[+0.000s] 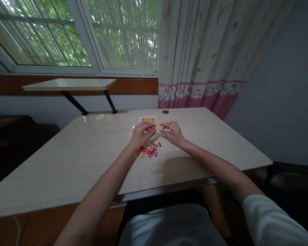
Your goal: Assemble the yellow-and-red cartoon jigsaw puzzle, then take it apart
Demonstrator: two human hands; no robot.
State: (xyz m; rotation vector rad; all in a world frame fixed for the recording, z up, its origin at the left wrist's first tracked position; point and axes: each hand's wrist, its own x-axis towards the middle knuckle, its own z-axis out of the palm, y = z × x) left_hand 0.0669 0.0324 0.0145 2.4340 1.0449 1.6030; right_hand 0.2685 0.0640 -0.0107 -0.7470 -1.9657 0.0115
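Note:
Over the far middle of the desk my two hands face each other, fingertips nearly meeting. My left hand (pixel 143 132) is closed in a pinch at the left side of a small yellow jigsaw piece (pixel 157 127). From the right, my right hand (pixel 173 132) pinches the same yellow area; whether it is one piece or several joined I cannot tell. Some red shows beneath the left fingers, and more pieces are partly hidden behind the right hand. Nearer to me lies a loose pile of red and yellow jigsaw pieces (pixel 150 150). A yellow picture sheet with a white border (pixel 147 118) lies just beyond the left hand.
The pale wooden desk (pixel 92 160) has a round cable hole (pixel 165 112) near its back edge. A raised shelf (pixel 72 84) on dark legs stands at the back left. Behind are a barred window (pixel 123 34) and a patterned curtain (pixel 200 51).

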